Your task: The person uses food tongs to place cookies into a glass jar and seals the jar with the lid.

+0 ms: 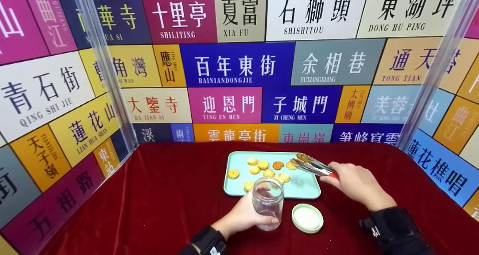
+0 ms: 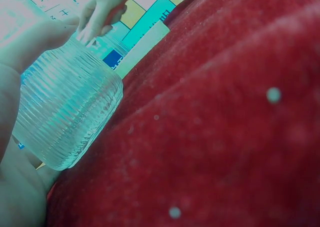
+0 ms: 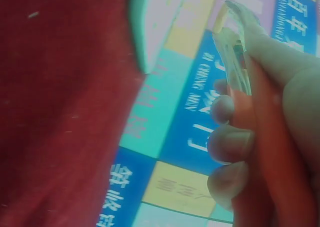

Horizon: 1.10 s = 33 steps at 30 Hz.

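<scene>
Dk red velvet cloth point(image 1: 157, 195); mint-green tray point(image 1: 239, 187) w/ yellow-orange cookies point(image 1: 262, 165); clear ribbed jar point(image 1: 267, 202); pale green lid point(image 1: 307, 218); silver tongs point(image 1: 312, 166), red handles; multicolour sign-panel backdrop point(image 1: 239, 64).

One jar point(image 1: 268, 202), one lid point(image 1: 307, 218), one tray point(image 1: 307, 189)

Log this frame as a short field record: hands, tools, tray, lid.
left hand: grips clear ribbed jar, upright on red cloth
right hand: holds metal tongs, tips over the tray
tongs load: one cookie at the tips
tray: mint green, several cookies on it
lid: off, lying right of jar
</scene>
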### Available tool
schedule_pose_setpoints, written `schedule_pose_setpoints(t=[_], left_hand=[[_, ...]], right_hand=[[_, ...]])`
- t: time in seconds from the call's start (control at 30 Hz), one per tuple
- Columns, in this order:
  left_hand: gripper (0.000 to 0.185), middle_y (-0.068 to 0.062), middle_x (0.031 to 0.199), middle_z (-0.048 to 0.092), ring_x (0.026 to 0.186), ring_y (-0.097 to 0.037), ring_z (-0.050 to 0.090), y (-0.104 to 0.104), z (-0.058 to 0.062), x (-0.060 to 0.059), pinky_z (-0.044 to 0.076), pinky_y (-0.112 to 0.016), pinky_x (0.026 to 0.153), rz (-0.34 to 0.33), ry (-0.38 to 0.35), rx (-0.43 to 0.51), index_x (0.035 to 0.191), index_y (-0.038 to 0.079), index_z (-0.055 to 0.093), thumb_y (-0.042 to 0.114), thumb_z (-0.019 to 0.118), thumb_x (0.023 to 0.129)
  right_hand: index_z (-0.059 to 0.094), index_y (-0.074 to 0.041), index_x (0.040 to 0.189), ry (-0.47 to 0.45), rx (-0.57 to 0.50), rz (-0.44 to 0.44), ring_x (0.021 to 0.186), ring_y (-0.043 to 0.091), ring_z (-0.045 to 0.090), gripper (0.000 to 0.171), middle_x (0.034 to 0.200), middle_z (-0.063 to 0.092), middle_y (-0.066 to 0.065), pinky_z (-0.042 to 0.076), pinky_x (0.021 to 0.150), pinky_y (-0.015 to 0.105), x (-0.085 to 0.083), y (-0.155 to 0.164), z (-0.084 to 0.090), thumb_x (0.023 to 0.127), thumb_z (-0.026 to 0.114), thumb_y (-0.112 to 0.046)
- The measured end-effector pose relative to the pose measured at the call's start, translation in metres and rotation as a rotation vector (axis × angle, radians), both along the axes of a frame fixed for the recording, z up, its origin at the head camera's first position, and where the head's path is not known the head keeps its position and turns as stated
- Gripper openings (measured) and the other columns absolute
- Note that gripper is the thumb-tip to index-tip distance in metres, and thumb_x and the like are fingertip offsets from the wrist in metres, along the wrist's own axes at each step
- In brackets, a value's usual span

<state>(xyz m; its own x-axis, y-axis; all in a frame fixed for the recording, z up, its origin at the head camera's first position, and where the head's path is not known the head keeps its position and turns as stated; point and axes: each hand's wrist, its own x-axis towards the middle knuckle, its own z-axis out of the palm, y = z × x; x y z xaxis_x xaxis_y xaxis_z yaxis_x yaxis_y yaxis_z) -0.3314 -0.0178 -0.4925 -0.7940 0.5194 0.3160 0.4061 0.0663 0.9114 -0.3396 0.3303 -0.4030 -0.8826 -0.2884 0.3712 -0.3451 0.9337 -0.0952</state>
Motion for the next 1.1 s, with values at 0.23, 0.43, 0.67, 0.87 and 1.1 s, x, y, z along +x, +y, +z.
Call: schedule_pose_setpoints(t=[0.23, 0.43, 0.67, 0.87, 1.1], left_hand=[[0.09, 0.003, 0.128, 0.071, 0.121, -0.013, 0.066, 0.001, 0.0, 0.0, 0.048, -0.032, 0.11, -0.005, 0.001, 0.0, 0.15, 0.007, 0.05, 0.022, 0.097, 0.075], [0.091, 0.004, 0.128, 0.071, 0.121, -0.012, 0.066, 0.001, 0.0, 0.0, 0.048, -0.032, 0.111, -0.001, -0.001, -0.006, 0.15, 0.007, 0.05, 0.022, 0.097, 0.075], [0.091, 0.004, 0.127, 0.071, 0.119, -0.012, 0.066, 0.001, -0.001, -0.001, 0.049, -0.032, 0.109, 0.02, 0.0, -0.019, 0.15, 0.009, 0.051, 0.024, 0.098, 0.074], [0.091, 0.004, 0.128, 0.07, 0.12, -0.012, 0.066, 0.0, -0.001, -0.001, 0.048, -0.033, 0.11, 0.012, 0.001, -0.012, 0.15, 0.007, 0.05, 0.023, 0.098, 0.074], [0.089, 0.004, 0.128, 0.071, 0.121, -0.013, 0.066, 0.0, 0.001, 0.001, 0.048, -0.033, 0.11, -0.008, 0.012, 0.004, 0.15, 0.012, 0.051, 0.023, 0.097, 0.075]], right_hand=[[0.068, -0.016, 0.104, 0.028, -0.013, 0.022, 0.065, 0.014, 0.051, 0.036, 0.077, 0.059, -0.008, 0.04, 0.057, 0.036, 0.015, -0.012, 0.025, 0.095, 0.078, -0.049], [0.069, -0.018, 0.108, 0.055, -0.021, 0.05, 0.066, 0.013, 0.051, 0.035, 0.076, 0.057, -0.011, 0.04, 0.059, 0.036, 0.032, -0.026, 0.046, 0.097, 0.076, -0.051], [0.07, -0.02, 0.11, 0.093, -0.015, 0.108, 0.068, 0.011, 0.052, 0.031, 0.08, 0.061, -0.012, 0.042, 0.062, 0.034, 0.049, -0.044, 0.061, 0.095, 0.08, -0.045], [0.072, -0.02, 0.113, 0.124, 0.009, 0.167, 0.071, 0.008, 0.056, 0.034, 0.089, 0.069, -0.011, 0.048, 0.064, 0.034, 0.06, -0.055, 0.066, 0.094, 0.08, -0.048], [0.074, -0.021, 0.115, 0.13, 0.029, 0.276, 0.074, 0.003, 0.06, 0.035, 0.094, 0.071, -0.015, 0.053, 0.066, 0.032, 0.066, -0.064, 0.065, 0.097, 0.075, -0.051]])
